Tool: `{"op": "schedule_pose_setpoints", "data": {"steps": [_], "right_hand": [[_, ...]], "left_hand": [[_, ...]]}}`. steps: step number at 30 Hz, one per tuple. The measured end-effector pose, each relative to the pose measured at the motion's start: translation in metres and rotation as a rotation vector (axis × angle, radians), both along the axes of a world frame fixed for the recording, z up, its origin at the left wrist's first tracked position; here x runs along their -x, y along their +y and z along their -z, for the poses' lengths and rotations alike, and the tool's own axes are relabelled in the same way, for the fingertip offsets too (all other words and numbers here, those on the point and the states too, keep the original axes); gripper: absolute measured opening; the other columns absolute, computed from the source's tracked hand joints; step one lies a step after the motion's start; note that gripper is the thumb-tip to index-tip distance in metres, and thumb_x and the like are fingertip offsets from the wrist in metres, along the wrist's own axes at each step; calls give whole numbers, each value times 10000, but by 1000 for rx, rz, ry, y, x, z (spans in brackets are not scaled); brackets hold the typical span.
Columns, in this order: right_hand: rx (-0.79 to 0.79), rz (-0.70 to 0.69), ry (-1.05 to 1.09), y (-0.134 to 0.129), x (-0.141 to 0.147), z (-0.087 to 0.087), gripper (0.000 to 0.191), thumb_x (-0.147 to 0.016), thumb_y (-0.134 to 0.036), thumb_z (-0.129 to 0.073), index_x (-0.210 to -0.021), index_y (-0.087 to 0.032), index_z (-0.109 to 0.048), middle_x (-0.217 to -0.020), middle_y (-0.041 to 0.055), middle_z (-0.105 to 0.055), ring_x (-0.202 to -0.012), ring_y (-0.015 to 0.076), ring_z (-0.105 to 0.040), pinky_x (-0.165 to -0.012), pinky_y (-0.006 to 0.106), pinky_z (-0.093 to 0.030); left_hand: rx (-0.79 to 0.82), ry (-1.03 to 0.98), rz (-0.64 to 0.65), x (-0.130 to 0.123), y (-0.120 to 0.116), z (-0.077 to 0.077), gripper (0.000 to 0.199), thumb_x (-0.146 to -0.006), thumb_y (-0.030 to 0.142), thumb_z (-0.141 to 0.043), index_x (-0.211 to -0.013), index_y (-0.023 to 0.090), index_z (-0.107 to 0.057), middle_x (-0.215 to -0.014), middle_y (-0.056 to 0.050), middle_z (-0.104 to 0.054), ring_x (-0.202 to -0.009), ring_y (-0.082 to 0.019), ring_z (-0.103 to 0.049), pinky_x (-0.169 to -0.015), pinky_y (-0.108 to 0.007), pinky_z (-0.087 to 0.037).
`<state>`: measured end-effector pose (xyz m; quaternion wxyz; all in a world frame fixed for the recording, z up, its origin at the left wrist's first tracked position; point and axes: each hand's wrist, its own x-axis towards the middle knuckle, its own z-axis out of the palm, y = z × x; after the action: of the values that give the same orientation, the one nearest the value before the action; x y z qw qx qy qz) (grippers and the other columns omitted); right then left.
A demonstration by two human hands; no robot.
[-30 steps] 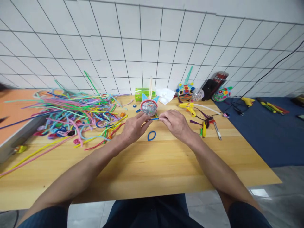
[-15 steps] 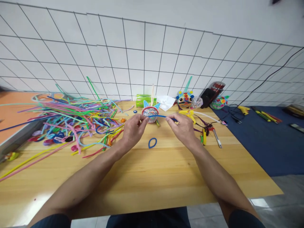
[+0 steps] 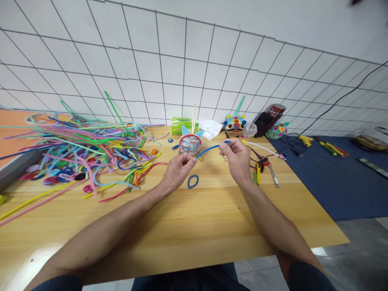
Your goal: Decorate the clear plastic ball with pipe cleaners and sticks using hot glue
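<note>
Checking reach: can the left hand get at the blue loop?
Likely yes: the blue loop lies near the left hand, nothing visibly between them, though that hand pinches a blue stem.

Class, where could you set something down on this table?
Bare: the tabletop between the forearms, from the blue loop to the near edge; also right of the right forearm, short of the pen and blue cloth. Crowded: the pipe-cleaner heap at left, and the back around the blue-eared ball.
</note>
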<state>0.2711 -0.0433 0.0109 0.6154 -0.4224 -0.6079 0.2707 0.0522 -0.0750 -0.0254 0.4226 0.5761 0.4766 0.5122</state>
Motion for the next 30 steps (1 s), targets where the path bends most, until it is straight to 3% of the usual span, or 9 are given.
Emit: {"op": "schedule_pose_setpoints", "data": {"steps": [5, 8, 13, 18, 20, 23, 26, 30], "right_hand": [[52, -29, 189, 5, 5, 7, 356, -897, -554, -853, -941, -290, -619, -809, -17, -794, -631, 160, -686, -621, 301, -553], [60, 14, 149, 3, 5, 8, 362, -891, -529, -860, -962, -292, -597, -801, -14, -816, -646, 169, -724, -624, 297, -564], [83, -1, 120, 2, 6, 11, 368, -899, -536, -857, -961, -288, -592, -773, -25, -804, -598, 154, -708, -589, 287, -569], [170, -127, 223, 3, 14, 15, 455, -852, -610, -914, -968, -294, -609, -739, -45, -771, -562, 146, -666, -567, 285, -575], [199, -188, 274, 1, 16, 16, 457, -822, -604, -945, -971, -287, -650, -778, -31, -793, -620, 153, -696, -612, 294, -608], [212, -230, 276, -3, 18, 16, 416, -801, -569, -974, -945, -276, -715, -782, -27, -787, -701, 163, -730, -682, 307, -633], [195, -221, 164, -8, 15, 12, 360, -808, -545, -974, -894, -265, -765, -743, -32, -761, -680, 160, -699, -688, 314, -615], [266, -335, 11, -13, 12, 9, 329, -852, -538, -952, -867, -242, -809, -708, -28, -741, -625, 140, -637, -640, 296, -565]], "left_hand": [[52, -24, 153, -8, -11, -1, 369, -870, 549, -725, -749, 227, -590, -651, 53, -479, -616, -119, -408, -599, -272, -353], [28, -83, 100, -8, -13, -4, 323, -852, 511, -738, -761, 221, -628, -670, 36, -556, -607, -115, -440, -584, -262, -379], [1, -270, 17, -5, -11, -8, 345, -844, 481, -755, -694, 202, -619, -995, -91, -826, -601, -95, -546, -566, -269, -499], [82, -432, 37, -8, -8, -8, 524, -820, 607, -832, -689, 220, -504, -907, -99, -820, -677, -157, -709, -565, -267, -558], [114, -407, 48, -8, -5, -5, 518, -799, 608, -854, -700, 218, -529, -848, -73, -788, -711, -181, -743, -592, -278, -576], [156, -215, 126, -4, 0, 1, 413, -806, 566, -835, -731, 201, -658, -837, -73, -792, -806, -211, -758, -700, -315, -602], [84, -51, 106, 1, 4, 3, 361, -845, 547, -832, -878, 192, -775, -920, -63, -819, -854, -196, -718, -800, -325, -579], [-9, -141, 165, 9, 7, -6, 446, -820, 535, -935, -1070, 200, -781, -1027, -50, -812, -867, -171, -693, -764, -287, -556]]}}
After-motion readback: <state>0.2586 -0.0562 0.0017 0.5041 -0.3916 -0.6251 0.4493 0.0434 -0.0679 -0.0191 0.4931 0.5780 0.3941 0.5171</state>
